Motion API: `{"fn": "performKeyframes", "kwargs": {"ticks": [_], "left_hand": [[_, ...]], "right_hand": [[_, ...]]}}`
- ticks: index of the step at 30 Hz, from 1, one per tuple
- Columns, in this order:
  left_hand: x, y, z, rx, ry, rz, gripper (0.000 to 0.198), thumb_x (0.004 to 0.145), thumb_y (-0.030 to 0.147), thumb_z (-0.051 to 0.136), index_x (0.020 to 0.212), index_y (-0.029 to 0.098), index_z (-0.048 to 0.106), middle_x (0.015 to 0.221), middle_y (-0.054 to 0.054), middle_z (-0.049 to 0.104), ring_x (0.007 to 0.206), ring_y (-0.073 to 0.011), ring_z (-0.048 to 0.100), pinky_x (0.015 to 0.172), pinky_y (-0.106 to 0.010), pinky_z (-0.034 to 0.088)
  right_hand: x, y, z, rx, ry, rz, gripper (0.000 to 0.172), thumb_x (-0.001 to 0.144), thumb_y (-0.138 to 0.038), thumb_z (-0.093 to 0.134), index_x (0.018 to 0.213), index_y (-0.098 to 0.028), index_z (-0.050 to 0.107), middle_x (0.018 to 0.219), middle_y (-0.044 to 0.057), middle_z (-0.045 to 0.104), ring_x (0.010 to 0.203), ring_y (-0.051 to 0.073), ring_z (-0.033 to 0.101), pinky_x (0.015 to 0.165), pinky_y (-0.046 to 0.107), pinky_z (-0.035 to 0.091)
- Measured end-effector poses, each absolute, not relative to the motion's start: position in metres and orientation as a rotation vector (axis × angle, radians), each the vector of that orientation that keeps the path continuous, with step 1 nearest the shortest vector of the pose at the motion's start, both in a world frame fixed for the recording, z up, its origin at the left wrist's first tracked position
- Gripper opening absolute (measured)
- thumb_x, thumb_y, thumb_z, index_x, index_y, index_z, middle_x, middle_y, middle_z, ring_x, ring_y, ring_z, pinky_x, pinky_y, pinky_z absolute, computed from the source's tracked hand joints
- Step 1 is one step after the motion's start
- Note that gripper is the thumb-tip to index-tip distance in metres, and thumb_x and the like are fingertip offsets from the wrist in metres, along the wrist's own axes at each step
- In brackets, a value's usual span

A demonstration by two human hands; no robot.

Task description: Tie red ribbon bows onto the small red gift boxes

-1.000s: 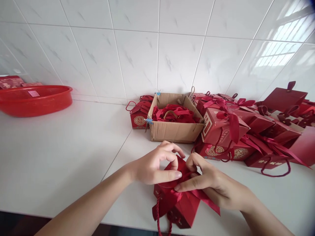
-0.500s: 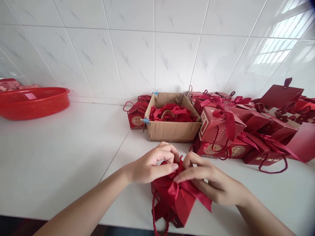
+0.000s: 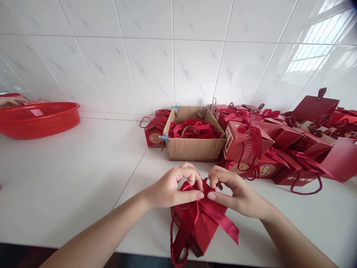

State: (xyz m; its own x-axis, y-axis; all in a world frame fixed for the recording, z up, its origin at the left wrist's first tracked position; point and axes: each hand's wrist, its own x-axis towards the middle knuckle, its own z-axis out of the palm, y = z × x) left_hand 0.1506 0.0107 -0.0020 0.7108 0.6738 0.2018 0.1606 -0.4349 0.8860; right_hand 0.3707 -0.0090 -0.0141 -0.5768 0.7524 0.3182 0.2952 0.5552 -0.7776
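A red gift box (image 3: 205,232) with a twisted rope handle (image 3: 173,245) sits near the front edge of the white counter. Across its top lies a red satin ribbon (image 3: 220,217), its tails hanging over the front and right. My left hand (image 3: 178,186) is closed, thumb and fingers pinching the ribbon at the top left of the bow. Just to the right, my right hand (image 3: 234,190) is closed too, with thumb and fingertips on the ribbon's right loop. The fingers partly hide the knot.
Behind the box stands an open cardboard box (image 3: 195,149) of red ribbons, with a small red box (image 3: 154,134) beside it. Several finished-looking red gift boxes (image 3: 248,139) are heaped at the right. A red plastic basin (image 3: 55,119) and another person's hand (image 3: 11,101) are at far left.
My right hand has drawn back from over the knot and now pinches at the bow's right side. The ribbon tails lie more spread. Another person's hand has appeared at far left.
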Motion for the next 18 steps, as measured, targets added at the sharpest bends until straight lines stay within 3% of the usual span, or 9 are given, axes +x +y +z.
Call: {"fn": "performKeyframes", "kwargs": {"ticks": [9,13,18], "left_hand": [[0.152,0.009,-0.004,1.974,0.712,0.788,0.041,0.077,0.026,0.066,0.061,0.021,0.029,0.077,-0.004,0.064,0.096,-0.0195,0.053,0.078,-0.033,0.043],[0.153,0.008,-0.004,1.957,0.798,0.81,0.041,0.077,0.027,0.066,0.061,0.021,0.03,0.083,-0.005,0.069,0.102,-0.0207,0.055,0.083,-0.034,0.043],[0.156,0.004,-0.001,1.908,0.878,0.864,0.032,0.078,0.031,0.066,0.062,0.019,0.042,0.083,-0.004,0.069,0.093,-0.0186,0.06,0.081,-0.033,0.044]], "right_hand": [[0.365,-0.009,-0.022,-0.788,-1.707,1.287,0.019,0.082,-0.032,0.066,0.074,-0.018,0.057,0.079,0.003,0.062,0.069,0.013,0.053,0.063,0.027,0.043],[0.363,-0.009,-0.027,-0.898,-1.626,1.2,0.021,0.079,-0.035,0.069,0.073,-0.017,0.059,0.073,0.002,0.062,0.064,0.012,0.052,0.057,0.024,0.041],[0.363,-0.007,-0.029,-0.894,-1.541,1.206,0.022,0.078,-0.033,0.07,0.076,-0.018,0.054,0.068,-0.002,0.057,0.06,0.009,0.05,0.053,0.021,0.038]]}}
